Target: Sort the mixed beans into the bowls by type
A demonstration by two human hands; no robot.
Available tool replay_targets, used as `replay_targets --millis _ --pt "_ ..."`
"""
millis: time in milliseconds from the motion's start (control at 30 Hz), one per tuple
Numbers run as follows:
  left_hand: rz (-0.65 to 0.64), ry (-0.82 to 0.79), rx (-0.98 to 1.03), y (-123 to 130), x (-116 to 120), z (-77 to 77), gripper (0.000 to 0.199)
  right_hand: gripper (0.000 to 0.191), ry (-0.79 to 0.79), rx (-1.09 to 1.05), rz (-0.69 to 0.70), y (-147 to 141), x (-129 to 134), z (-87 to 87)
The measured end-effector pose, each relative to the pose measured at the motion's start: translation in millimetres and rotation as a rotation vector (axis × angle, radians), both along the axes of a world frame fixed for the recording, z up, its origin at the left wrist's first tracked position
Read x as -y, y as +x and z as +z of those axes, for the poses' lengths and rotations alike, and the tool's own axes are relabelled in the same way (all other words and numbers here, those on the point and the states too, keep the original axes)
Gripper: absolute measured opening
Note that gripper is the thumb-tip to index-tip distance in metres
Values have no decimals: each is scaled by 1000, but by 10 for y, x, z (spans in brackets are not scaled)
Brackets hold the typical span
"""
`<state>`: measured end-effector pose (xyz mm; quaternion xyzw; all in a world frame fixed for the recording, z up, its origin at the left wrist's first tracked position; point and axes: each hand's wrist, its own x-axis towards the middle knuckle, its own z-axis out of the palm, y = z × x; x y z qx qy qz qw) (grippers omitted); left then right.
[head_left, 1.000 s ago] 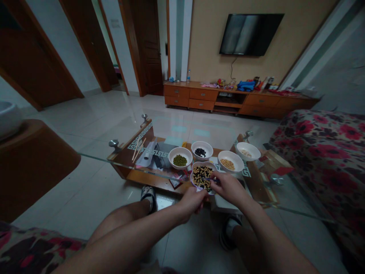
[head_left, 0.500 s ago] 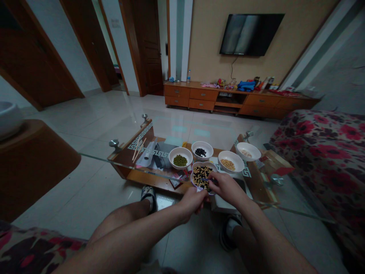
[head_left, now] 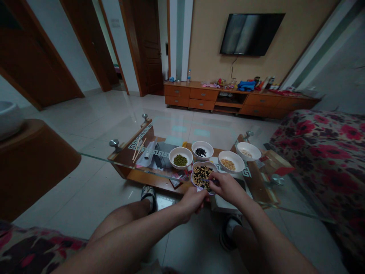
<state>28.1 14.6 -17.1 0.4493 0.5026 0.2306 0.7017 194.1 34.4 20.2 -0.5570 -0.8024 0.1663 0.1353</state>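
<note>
A flower-shaped dish (head_left: 194, 164) with a pale purple rim holds mixed black and yellow beans (head_left: 203, 176). My left hand (head_left: 194, 201) is closed on the dish's near edge. My right hand (head_left: 225, 185) pinches a thin, dark metal utensil (head_left: 207, 180) whose tip is down among the beans; its exact kind is too small to tell. Around the dish stand white bowls: one with green beans (head_left: 180, 160), one with black beans (head_left: 200, 152), one with yellow beans (head_left: 228, 164) and one with pale pieces (head_left: 246, 153).
Everything stands on a glass-topped coffee table (head_left: 97, 154) with metal corner knobs. Chopsticks (head_left: 139, 149) lie to the left, near papers. A boxy pale object (head_left: 225, 203) sits under the glass by my right arm. A flowered sofa (head_left: 322, 152) is at the right.
The utensil and my right hand have shifted very slightly over the beans. My left hand and all the bowls stay in place.
</note>
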Motion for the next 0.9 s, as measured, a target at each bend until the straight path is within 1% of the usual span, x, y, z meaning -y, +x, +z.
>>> replay_targets --millis 233,567,900 --pt "2 2 11 -3 1 1 19 16 -10 -4 -3 5 -6 -22" --pt "-2 -5 3 -6 9 24 21 15 2 12 12 3 -6 -8" --pt "-4 2 -6 -4 10 25 18 15 -1 17 25 6 0 -20"
